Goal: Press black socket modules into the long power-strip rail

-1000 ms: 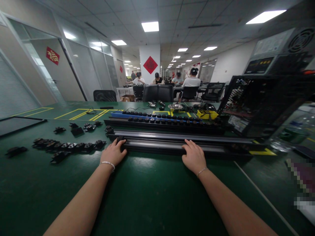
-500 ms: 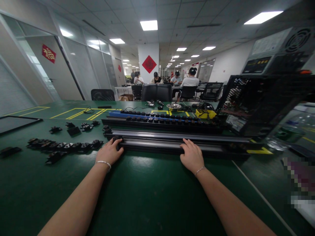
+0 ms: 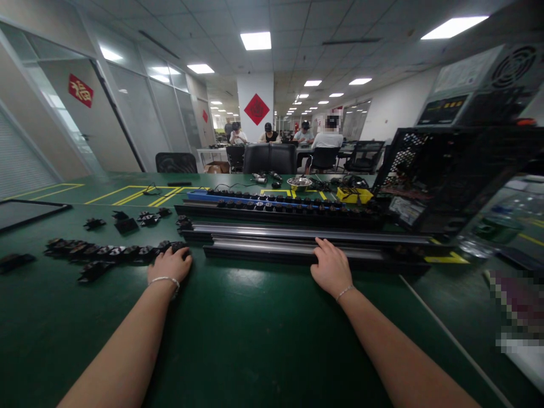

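Note:
My left hand [image 3: 170, 265] is closed on a small black part [image 3: 180, 247] at the right end of a row of similar black parts [image 3: 113, 253]. Its fingertips are partly hidden behind the part. My right hand [image 3: 332, 267] grips the near edge of a long black rail [image 3: 259, 249], its fingers over the top and its thumb on the near side. This rail has a shiny grey channel. Directly behind it lies a second long rail [image 3: 263, 230], with a few black parts [image 3: 183, 223] at its left end.
Farther back are a black strip [image 3: 199, 211] and a blue strip [image 3: 204, 196] lined with small black parts. A metal bowl [image 3: 299, 183] and a yellow box [image 3: 354, 195] stand behind. An opened computer case [image 3: 459, 175] is at right; a dark tray [image 3: 29, 214] lies left.
My left hand has moved left, from the front rail's left end to the row of black parts, with a black part at its fingers. My right hand stays on the rail.

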A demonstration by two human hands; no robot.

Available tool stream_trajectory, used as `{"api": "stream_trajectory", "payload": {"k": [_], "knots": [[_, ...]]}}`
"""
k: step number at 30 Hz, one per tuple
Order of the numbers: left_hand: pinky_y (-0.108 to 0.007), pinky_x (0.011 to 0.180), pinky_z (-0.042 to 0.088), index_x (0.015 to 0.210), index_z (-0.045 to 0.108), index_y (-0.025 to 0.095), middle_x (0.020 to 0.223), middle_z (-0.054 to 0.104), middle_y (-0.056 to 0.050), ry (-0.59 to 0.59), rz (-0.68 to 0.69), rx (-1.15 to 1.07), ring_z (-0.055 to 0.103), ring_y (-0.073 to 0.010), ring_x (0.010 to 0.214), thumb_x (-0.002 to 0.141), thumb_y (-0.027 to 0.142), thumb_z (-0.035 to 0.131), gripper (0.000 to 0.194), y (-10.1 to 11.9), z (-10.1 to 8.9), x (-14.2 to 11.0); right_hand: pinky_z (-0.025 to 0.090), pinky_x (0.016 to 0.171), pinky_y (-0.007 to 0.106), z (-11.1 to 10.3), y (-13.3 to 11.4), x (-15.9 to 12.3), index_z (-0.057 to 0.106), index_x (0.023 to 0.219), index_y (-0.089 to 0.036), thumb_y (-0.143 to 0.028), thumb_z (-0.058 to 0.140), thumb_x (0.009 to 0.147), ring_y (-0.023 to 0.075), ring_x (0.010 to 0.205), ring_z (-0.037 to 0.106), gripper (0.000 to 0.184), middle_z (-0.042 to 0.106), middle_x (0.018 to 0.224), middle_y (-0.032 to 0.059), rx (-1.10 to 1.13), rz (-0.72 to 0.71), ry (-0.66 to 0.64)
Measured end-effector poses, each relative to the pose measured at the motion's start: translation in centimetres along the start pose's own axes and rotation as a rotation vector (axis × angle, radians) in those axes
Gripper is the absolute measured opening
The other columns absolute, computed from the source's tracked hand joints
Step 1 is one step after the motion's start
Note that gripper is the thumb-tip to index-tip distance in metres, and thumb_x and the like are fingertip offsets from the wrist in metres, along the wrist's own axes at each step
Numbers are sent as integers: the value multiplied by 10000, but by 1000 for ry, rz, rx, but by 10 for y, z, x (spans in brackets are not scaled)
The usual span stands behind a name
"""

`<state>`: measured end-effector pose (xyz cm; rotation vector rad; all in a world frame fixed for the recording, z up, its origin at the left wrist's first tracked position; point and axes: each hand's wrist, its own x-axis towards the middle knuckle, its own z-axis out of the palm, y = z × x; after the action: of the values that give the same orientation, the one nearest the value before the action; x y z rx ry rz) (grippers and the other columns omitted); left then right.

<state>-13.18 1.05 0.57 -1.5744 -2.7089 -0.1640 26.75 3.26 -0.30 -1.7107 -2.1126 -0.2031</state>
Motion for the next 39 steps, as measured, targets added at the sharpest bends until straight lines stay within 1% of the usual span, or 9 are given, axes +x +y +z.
{"api": "stream_trajectory", "payload": {"k": [5, 9, 13, 15, 17, 21, 24, 31, 39], "knots": [[-616, 993, 255, 1316, 439, 353, 1460, 318, -83, -2, -72, -8, 238, -364, 1335, 819, 530, 277, 551, -3, 1, 0, 275, 1029, 392, 0, 1, -1, 640, 945, -188, -122, 447, 680, 213, 1280, 361, 335, 480, 1351, 63, 45, 7, 18], [-588, 1002, 277, 1274, 500, 274, 1444, 329, -114, 104, -46, -19, 234, -360, 1335, 822, 485, 312, 534, 1, 0, -2, 309, 1010, 378, -2, 5, 1, 650, 930, -198, -139, 432, 701, 208, 1225, 426, 322, 561, 1260, 55, 116, 36, 64], [-507, 1033, 305, 1231, 525, 189, 1407, 380, -127, 363, 127, -69, 270, -317, 1326, 832, 382, 355, 475, 16, 2, -8, 339, 986, 377, -9, 23, 6, 620, 1020, -163, -165, 419, 740, 221, 1141, 484, 345, 609, 1160, 91, 133, 128, 221], [-479, 1059, 290, 1212, 527, 185, 1393, 402, -114, 476, 266, -122, 270, -289, 1333, 833, 352, 377, 441, 27, 5, -12, 324, 991, 418, -13, 38, 7, 579, 1095, -132, -180, 431, 742, 251, 1174, 442, 386, 565, 1210, 125, 79, 187, 333], [-468, 1077, 278, 1205, 519, 189, 1381, 419, -104, 508, 459, -203, 276, -269, 1335, 828, 346, 407, 424, 37, 7, -17, 287, 996, 484, -14, 54, 7, 532, 1155, -103, -193, 463, 720, 296, 1224, 368, 449, 496, 1273, 167, 9, 328, 463], [-448, 1093, 277, 1256, 453, 215, 1461, 303, -76, 425, 848, -316, 234, -233, 1360, 822, 336, 451, 450, 53, 6, -35, 241, 978, 567, -10, 79, 1, 433, 1240, -64, -252, 523, 675, 368, 1259, 274, 602, 359, 1356, 237, -77, 595, 548], [-434, 1099, 267, 1305, 398, 222, 1502, 213, -71, 359, 960, -325, 181, -220, 1379, 832, 326, 449, 487, 61, 4, -48, 262, 958, 540, -7, 87, -2, 450, 1213, -74, -278, 524, 670, 365, 1223, 310, 585, 378, 1325, 235, -66, 671, 511], [-525, 1094, 194, 1403, 284, 253, 1497, 254, -54, 205, 850, -141, 144, -272, 1385, 861, 462, 385, 589, 72, 22, -46, 290, 924, 503, -8, 86, -2, 543, 1099, -122, -272, 513, 674, 332, 1126, 394, 451, 470, 1232, 178, -104, 669, 517], [-526, 1084, 197, 1391, 312, 313, 1476, 305, -49, 218, 835, -66, 200, -291, 1367, 835, 506, 420, 598, 75, 23, -48, 325, 851, 474, -11, 79, 0, 574, 1068, -133, -265, 518, 669, 315, 1004, 435, 423, 519, 1114, 159, -155, 655, 466]]}}
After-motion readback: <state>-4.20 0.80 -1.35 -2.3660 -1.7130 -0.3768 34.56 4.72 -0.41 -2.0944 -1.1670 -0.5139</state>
